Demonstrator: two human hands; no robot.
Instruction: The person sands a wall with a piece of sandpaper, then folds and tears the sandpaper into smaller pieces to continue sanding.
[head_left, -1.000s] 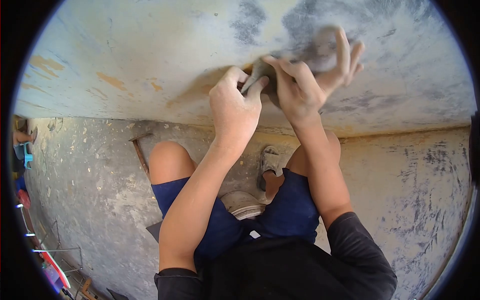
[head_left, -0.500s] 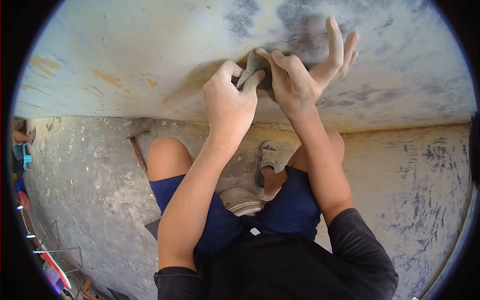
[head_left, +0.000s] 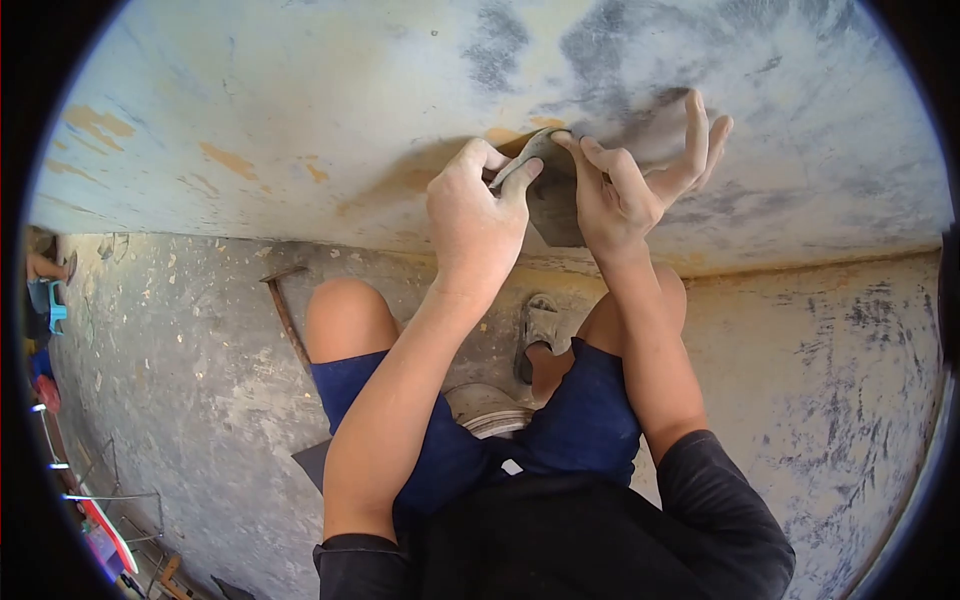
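A grey, bent sheet that looks like sandpaper (head_left: pixel 558 210) is between my two hands, close against the pale, patchy wall (head_left: pixel 300 90). My left hand (head_left: pixel 478 210) pinches its curled upper left edge between thumb and fingers. Dust whitens the fingers. My right hand (head_left: pixel 622 195) has its thumb and index finger closed at the sheet's upper right edge, while its other fingers stick up and apart. The sheet's lower part hangs dark below the pinch, partly covered by the right hand.
A hammer-like tool (head_left: pixel 286 312) lies on the worn floor left of my knee. Beneath me is a round, pale bucket-like seat (head_left: pixel 488 408). A dark flat sheet (head_left: pixel 312 464) shows by my left thigh. At far left are another person's leg (head_left: pixel 48 268) and a blue stool (head_left: pixel 57 312).
Both hands have come down the wall and slightly right with the sheet. More of its dark lower part now shows. The view has shifted a little too.
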